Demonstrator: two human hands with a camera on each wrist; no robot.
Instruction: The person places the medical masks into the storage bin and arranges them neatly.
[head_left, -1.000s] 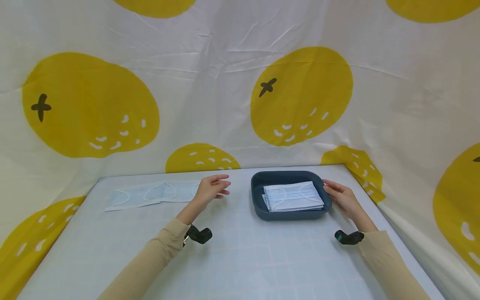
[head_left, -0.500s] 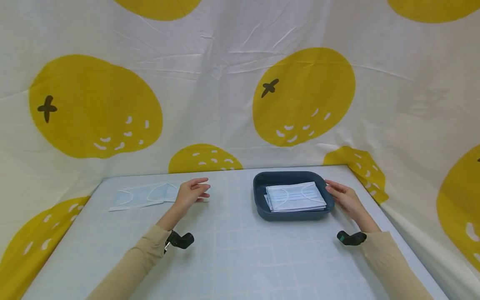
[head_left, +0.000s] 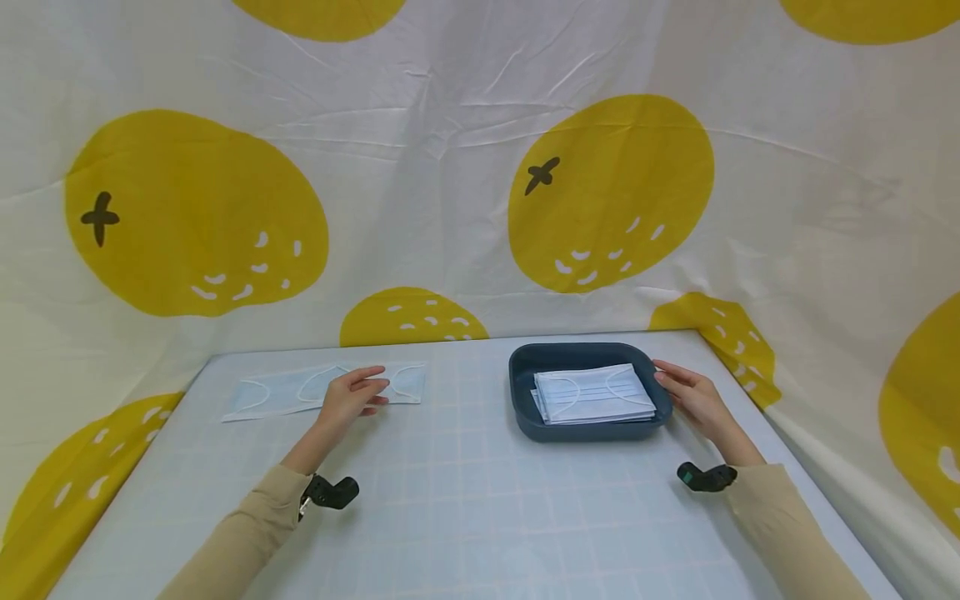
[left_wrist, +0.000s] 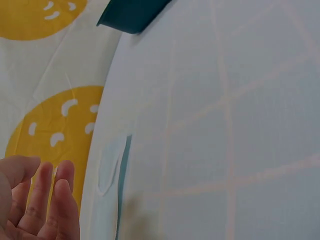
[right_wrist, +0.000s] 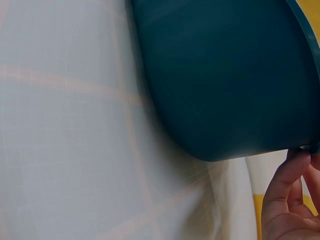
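Observation:
My left hand hovers above the row of flat pale-blue face masks, holding nothing, its fingers loosely bent. It hides part of the right-hand mask. In the left wrist view a mask end with a white ear loop lies beside the fingers. To the right, a dark blue-green plastic bin holds a stack of masks. My right hand pinches the bin's right rim with thumb and fingers. The right wrist view shows those fingertips at the rim; some fingers are partly hidden.
A pale checked cloth covers the table. Behind and beside it hangs a white curtain with large yellow fruit prints. Small black devices sit on the left wrist and the right wrist.
My left hand has moved left, from between the masks and the bin to over the masks, uncovering the right mask's end. My right hand stays at the bin's rim. The view has shifted slightly.

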